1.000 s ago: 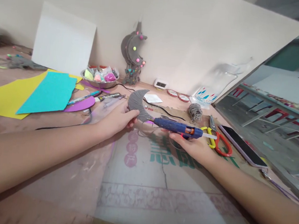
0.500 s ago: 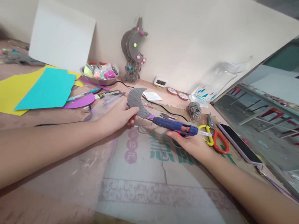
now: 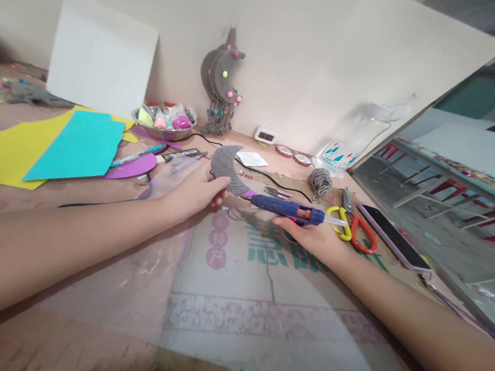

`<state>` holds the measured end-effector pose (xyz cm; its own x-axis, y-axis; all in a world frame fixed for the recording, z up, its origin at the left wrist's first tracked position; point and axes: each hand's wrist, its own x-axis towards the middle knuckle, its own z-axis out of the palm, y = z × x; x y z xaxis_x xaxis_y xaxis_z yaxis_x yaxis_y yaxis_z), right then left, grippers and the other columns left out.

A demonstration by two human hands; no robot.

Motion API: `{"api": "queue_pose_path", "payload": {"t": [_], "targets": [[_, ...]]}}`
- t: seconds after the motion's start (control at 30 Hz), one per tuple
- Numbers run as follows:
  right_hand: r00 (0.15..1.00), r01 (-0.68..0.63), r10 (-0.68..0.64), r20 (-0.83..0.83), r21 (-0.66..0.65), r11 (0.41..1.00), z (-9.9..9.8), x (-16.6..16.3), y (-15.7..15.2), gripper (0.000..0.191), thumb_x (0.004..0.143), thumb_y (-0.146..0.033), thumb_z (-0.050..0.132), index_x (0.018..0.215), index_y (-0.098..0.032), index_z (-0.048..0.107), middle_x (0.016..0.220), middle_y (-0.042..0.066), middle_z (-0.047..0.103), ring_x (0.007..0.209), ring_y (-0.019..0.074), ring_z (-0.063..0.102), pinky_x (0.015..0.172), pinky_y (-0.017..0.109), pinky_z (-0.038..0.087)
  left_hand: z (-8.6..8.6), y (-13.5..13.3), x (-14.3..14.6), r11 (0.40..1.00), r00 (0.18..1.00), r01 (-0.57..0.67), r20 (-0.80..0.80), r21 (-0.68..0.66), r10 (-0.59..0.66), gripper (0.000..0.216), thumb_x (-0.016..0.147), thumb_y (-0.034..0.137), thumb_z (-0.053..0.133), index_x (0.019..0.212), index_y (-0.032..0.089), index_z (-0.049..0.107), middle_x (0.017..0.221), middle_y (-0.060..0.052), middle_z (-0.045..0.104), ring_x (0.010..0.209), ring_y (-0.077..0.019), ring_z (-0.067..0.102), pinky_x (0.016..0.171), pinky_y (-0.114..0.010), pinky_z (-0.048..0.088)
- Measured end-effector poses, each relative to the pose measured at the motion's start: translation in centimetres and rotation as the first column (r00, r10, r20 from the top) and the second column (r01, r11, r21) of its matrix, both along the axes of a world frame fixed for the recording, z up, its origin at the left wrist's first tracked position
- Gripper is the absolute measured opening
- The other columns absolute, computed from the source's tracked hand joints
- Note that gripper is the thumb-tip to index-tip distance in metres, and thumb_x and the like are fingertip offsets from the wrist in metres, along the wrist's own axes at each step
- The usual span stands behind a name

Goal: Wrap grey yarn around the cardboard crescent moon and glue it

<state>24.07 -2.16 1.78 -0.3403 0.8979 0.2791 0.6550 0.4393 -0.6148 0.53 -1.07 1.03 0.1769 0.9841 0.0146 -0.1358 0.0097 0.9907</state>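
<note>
A crescent moon shape wrapped in grey yarn [image 3: 225, 167] is pinched at its lower edge by my left hand [image 3: 201, 188]. Bare purple shows at its lower right tip. My right hand [image 3: 312, 233] is closed around a blue hot glue gun [image 3: 286, 208], mostly from below, so its grip is hidden. The gun's nozzle points left and meets or nearly meets the purple tip; contact is too small to tell. A clear glue stick [image 3: 335, 220] sticks out of the gun's back, and a small red light glows underneath.
Right of the gun lie scissors with orange and yellow handles [image 3: 364, 235], a phone [image 3: 393, 236] and a grey yarn ball [image 3: 320, 183]. Coloured sheets [image 3: 75, 147] and a metal bowl [image 3: 164, 132] are left. A crescent hanging [image 3: 222, 79] is on the wall behind. A black cord crosses the table.
The glue gun and my right hand have shifted very slightly left. Both hands keep their hold, and the crescent stays in place.
</note>
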Motion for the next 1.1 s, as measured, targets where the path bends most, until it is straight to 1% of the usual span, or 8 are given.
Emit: {"api": "queue_pose_path", "payload": {"t": [0.13,0.3,0.47,0.7,0.87,0.97,1.1], "targets": [[1.000,0.017,-0.017,0.011,0.028,0.999,-0.28,0.10,0.14,0.029,0.074,-0.049,0.064,0.079,-0.022,0.060,0.075,0.003,0.064,0.071,0.0211,0.063,0.069,0.036,0.054,0.11,-0.01,0.03,1.000,1.000,-0.006,-0.020,-0.003,0.006,0.008,0.080,0.019,0.054,0.080,0.020,0.047,0.058,0.005,0.051,0.043,-0.0061,0.043,0.042,-0.016,0.037],[0.999,0.032,-0.034,0.023,0.059,0.998,-0.65,0.36,0.36,0.032,0.072,-0.053,0.066,0.082,-0.022,0.062,0.074,0.003,0.065,0.074,0.0219,0.063,0.071,0.036,0.054,-0.09,0.02,-0.04,1.000,1.000,0.013,-0.028,0.018,-0.013,0.008,0.082,0.020,0.054,0.082,0.020,0.046,0.058,0.005,0.051,0.044,-0.0059,0.043,0.043,-0.016,0.038],[0.998,0.042,-0.046,0.049,0.072,0.996,-0.93,0.60,0.53,0.035,0.070,-0.055,0.067,0.077,-0.021,0.060,0.068,0.001,0.062,0.066,0.0198,0.061,0.064,0.033,0.052,-0.01,-0.06,0.03,1.000,1.000,0.010,-0.017,0.015,-0.010,0.007,0.082,0.020,0.054,0.084,0.020,0.047,0.059,0.005,0.051,0.044,-0.0058,0.042,0.043,-0.015,0.037],[0.997,0.010,-0.016,0.072,0.093,0.996,-0.81,0.58,0.46,0.031,0.074,-0.053,0.065,0.078,-0.022,0.062,0.074,0.002,0.064,0.070,0.0192,0.062,0.067,0.032,0.053,-0.15,0.05,-0.07,0.999,1.000,0.027,-0.012,0.022,-0.027,0.009,0.081,0.021,0.055,0.083,0.020,0.046,0.058,0.005,0.052,0.044,-0.0060,0.043,0.043,-0.016,0.038],[0.998,0.020,-0.026,0.061,0.088,0.996,-0.70,0.45,0.39,0.029,0.073,-0.051,0.066,0.081,-0.023,0.064,0.076,0.002,0.067,0.073,0.0208,0.064,0.071,0.034,0.054,-0.09,-0.02,-0.02,1.000,1.000,0.021,-0.003,0.012,-0.021,0.009,0.080,0.021,0.056,0.083,0.020,0.048,0.058,0.005,0.052,0.043,-0.0056,0.043,0.043,-0.015,0.037],[0.998,0.043,-0.045,0.038,0.051,0.998,-0.66,0.40,0.36,0.029,0.073,-0.050,0.066,0.081,-0.022,0.063,0.075,0.002,0.067,0.073,0.0216,0.065,0.071,0.035,0.054,0.07,-0.10,0.03,1.000,1.000,0.013,0.004,-0.002,-0.013,0.009,0.080,0.020,0.056,0.082,0.020,0.047,0.058,0.005,0.052,0.043,-0.0056,0.043,0.043,-0.015,0.036],[0.999,0.027,-0.027,0.021,0.010,1.000,-0.62,0.45,0.45,0.026,0.075,-0.048,0.064,0.082,-0.023,0.064,0.077,0.002,0.070,0.073,0.0214,0.066,0.070,0.035,0.055,0.12,-0.11,-0.01,1.000,1.000,0.001,-0.019,-0.007,-0.001,0.008,0.080,0.019,0.054,0.081,0.020,0.046,0.057,0.005,0.052,0.043,-0.0058,0.043,0.042,-0.015,0.035]]}}
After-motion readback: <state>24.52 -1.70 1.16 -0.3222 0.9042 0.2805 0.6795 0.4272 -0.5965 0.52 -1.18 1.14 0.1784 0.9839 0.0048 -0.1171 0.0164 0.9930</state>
